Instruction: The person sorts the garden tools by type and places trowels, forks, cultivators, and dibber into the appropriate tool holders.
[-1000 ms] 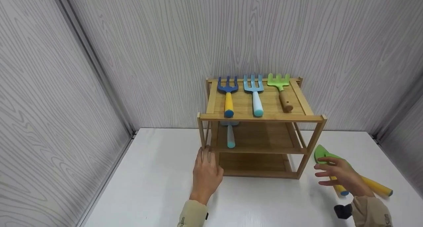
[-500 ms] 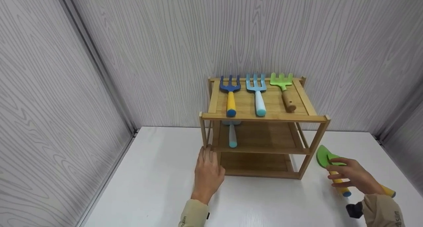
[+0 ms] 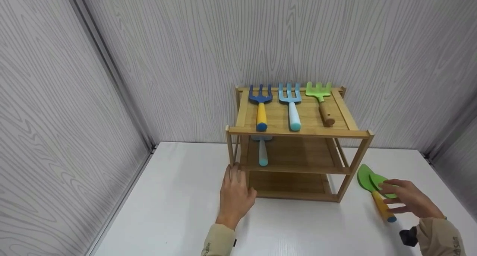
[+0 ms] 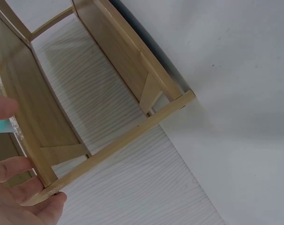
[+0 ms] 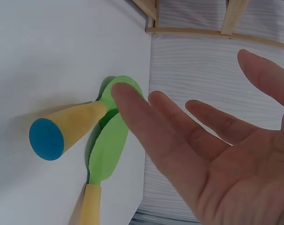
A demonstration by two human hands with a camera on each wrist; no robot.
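My left hand grips the front left post of a three-tier wooden rack at the middle shelf's corner. In the left wrist view, its fingers curl round the wood. My right hand hovers with spread, loosely bent fingers over two green-bladed trowels lying on the white table, right of the rack. One trowel shows its yellow handle with a blue end. The other trowel overlaps it at the blade, its handle mostly hidden behind the hand in the head view. Nothing is between the right fingers.
On the rack's top lie a blue hand fork with a yellow handle, a light-blue hand fork and a green hand fork with a wooden handle. Another fork rests on the middle shelf. Grey panels enclose the table.
My right hand has moved right over the trowels, uncovering more of their green blades and the front yellow handle. The left hand stays on the rack; the head view has shifted slightly.
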